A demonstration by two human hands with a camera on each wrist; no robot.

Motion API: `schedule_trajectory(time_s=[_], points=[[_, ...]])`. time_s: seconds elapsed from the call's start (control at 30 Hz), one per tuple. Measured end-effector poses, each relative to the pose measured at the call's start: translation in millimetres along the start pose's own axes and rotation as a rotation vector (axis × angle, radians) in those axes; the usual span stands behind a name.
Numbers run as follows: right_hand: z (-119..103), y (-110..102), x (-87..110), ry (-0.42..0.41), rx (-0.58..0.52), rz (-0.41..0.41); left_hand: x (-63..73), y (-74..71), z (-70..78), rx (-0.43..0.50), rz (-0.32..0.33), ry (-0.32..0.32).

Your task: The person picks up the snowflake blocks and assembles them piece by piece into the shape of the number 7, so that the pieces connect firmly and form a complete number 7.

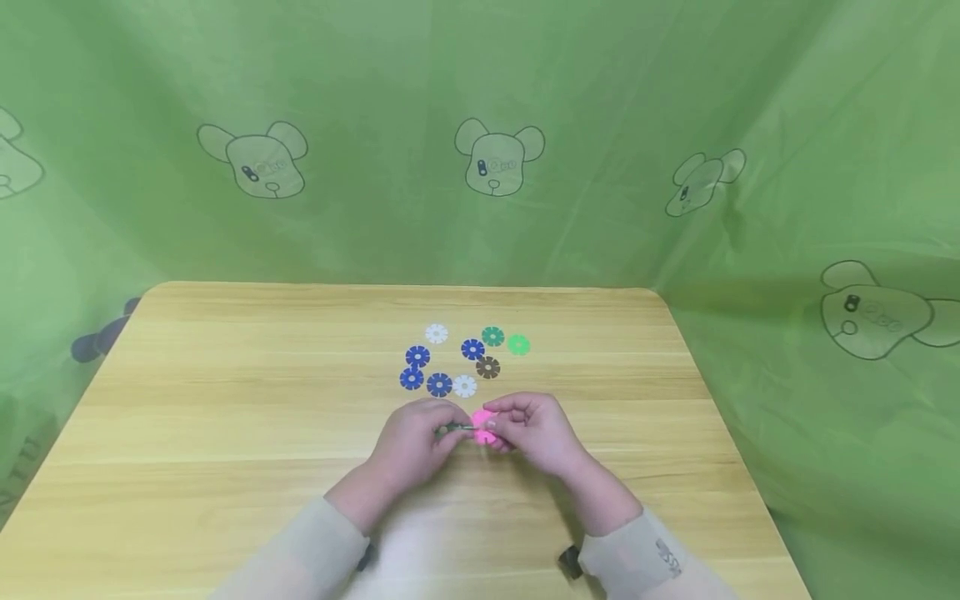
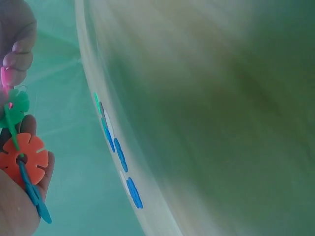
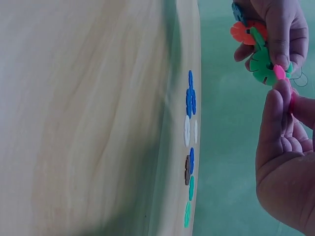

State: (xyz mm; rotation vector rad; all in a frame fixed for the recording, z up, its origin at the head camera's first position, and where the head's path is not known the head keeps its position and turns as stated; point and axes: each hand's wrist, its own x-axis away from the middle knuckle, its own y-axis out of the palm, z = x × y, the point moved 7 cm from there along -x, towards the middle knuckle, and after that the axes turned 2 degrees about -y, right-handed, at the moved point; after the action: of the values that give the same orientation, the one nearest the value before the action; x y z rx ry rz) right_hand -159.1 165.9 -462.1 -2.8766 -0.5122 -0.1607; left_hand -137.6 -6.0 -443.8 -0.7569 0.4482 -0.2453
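My left hand grips a small chain of slotted plastic flower discs joined at their edges. In the left wrist view the chain has a blue disc at its lower end, an orange disc beside it, then green discs. My right hand pinches a pink disc between thumb and fingers, partly covered by them. In the right wrist view the pink disc meets the green disc's edge; I cannot tell whether their slots are engaged. Both hands are together over the table's near middle.
Loose discs lie on the wooden table just beyond my hands: several blue discs, white discs, a brown disc, a dark green disc and a light green disc. A green curtain stands behind the table.
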Motion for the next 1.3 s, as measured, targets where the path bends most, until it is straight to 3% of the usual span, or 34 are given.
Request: schedule_trajectory(time_s=[0.27,0.4,0.6,0.87,1.07,1.3], points=[[3.5,-11.3,-8.1,-0.029,0.097,0.041,0.7,-2.3,-6.6,0.006,-0.024,-0.018],[7.0,-19.6,-17.5,-0.046,0.232,0.077,0.6,-6.8,-12.8,0.017,-0.014,-0.048],[5.0,-19.7,-35.8,-0.034,0.506,0.057,0.9,-7.7,-19.9,0.006,-0.022,-0.057],[-0.2,-9.3,-63.4,-0.002,0.769,0.000,2.1,-10.9,-23.1,0.015,-0.006,-0.056],[4.2,2.4,-75.2,-0.011,0.863,-0.051,3.2,-11.3,-24.1,0.024,0.003,-0.057],[8.9,9.1,-78.3,-0.010,0.900,-0.053,4.7,-8.8,-26.2,0.044,-0.006,-0.060]])
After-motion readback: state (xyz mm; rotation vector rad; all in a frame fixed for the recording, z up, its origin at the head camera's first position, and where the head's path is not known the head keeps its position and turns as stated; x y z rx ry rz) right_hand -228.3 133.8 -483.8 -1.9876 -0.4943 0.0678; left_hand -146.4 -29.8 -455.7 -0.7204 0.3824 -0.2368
